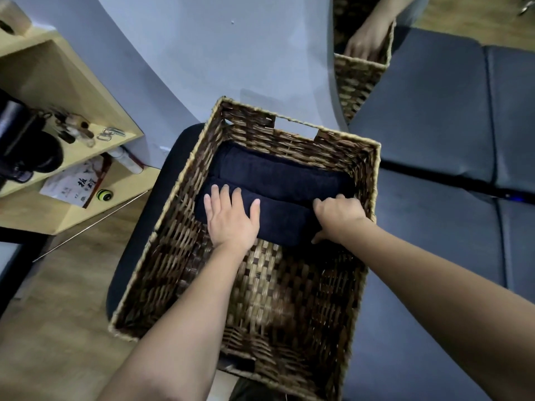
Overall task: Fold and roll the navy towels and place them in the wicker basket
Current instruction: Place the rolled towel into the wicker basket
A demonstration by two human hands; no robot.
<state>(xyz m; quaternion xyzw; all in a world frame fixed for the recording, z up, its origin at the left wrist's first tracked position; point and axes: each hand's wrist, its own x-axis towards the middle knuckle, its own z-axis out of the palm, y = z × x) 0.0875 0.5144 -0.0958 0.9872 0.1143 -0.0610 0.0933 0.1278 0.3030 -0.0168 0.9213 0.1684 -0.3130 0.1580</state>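
A brown wicker basket stands in front of me on a dark seat. Two rolled navy towels lie side by side at its far end. The far towel lies against the back wall. The near towel lies just in front of it. My left hand presses flat on the near towel's left part with fingers spread. My right hand grips the same towel's right end, fingers curled over the top and thumb at its near side.
The basket's near half shows only its woven floor. A wooden shelf unit with small items stands at the left. Blue-grey cushions lie to the right. A mirror behind reflects the basket and a hand.
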